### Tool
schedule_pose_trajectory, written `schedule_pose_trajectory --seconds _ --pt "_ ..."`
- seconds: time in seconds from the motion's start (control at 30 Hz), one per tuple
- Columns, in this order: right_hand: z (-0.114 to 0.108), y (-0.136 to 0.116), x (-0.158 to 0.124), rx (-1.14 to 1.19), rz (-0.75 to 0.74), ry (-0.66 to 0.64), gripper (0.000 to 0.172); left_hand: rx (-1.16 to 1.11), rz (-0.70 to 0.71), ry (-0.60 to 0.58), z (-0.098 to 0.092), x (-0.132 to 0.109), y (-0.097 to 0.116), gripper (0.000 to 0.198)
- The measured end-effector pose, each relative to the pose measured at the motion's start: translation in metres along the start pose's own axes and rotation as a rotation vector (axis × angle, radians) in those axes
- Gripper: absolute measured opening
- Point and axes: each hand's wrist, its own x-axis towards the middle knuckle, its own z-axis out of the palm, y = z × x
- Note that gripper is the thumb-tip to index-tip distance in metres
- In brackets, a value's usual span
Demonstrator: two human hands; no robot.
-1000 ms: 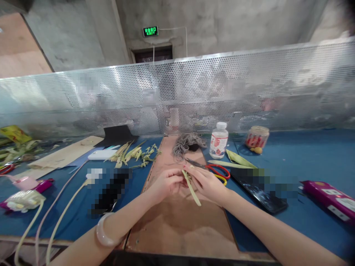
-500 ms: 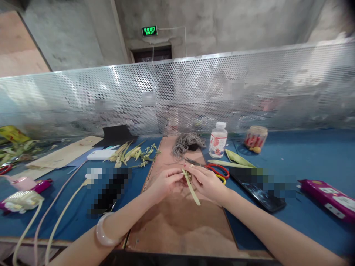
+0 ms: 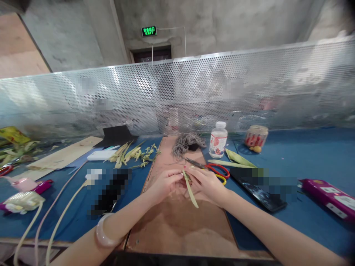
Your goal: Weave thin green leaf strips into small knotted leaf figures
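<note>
Both my hands meet over a brown board [image 3: 180, 225] in the middle of the blue table. My left hand [image 3: 166, 183] and my right hand [image 3: 206, 183] pinch the upper end of a narrow pale green leaf strip [image 3: 190, 192], whose free end hangs down toward me. Fingers of both hands are curled close together around it. Red-handled scissors [image 3: 215, 168] lie just behind my right hand. A heap of grey twine [image 3: 187, 142] sits at the far end of the board.
A white bottle [image 3: 217, 140], a small jar [image 3: 256, 137] and green leaves [image 3: 235, 159] stand back right. A phone [image 3: 257, 190] and a pink case [image 3: 331, 197] lie on the right. Leaf scraps [image 3: 133, 153], cables [image 3: 55, 218] and packets [image 3: 20, 199] lie on the left. A perforated metal screen [image 3: 177, 96] closes the back.
The hands have stayed in place over the board. The hanging end of the leaf strip has shifted slightly left and up as the fingers work it.
</note>
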Motion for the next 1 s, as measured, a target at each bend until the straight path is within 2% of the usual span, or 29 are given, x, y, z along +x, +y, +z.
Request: schedule_pose_trajectory --seconds 0.17,0.37,0.6,0.7,0.8,0.9,1.0 --pt "0.0 0.002 0.0 0.021 0.005 -0.003 0.03 0.036 0.004 0.006 -0.001 0.001 -0.001 0.024" --pt "-0.002 0.002 0.002 0.0 -0.082 -0.036 0.033 0.086 0.019 0.007 0.004 -0.001 0.0 0.026" --pt "-0.004 -0.005 0.009 -0.007 -0.136 0.03 0.034 0.092 0.04 0.027 0.002 0.001 -0.002 0.021" --pt "-0.003 -0.005 0.01 -0.042 -0.162 0.027 0.034 0.048 0.021 0.076 0.001 0.002 -0.003 0.019" --pt "0.001 -0.004 0.01 -0.08 -0.165 0.003 0.039 0.009 0.016 0.133 0.004 0.003 -0.002 0.026" --pt "0.007 -0.004 0.009 -0.103 -0.136 -0.031 0.041 0.006 0.001 0.138 0.006 0.002 -0.002 0.035" --pt "0.01 -0.007 0.008 -0.155 -0.098 -0.059 0.04 0.057 0.007 0.192 0.006 0.001 -0.004 0.031"
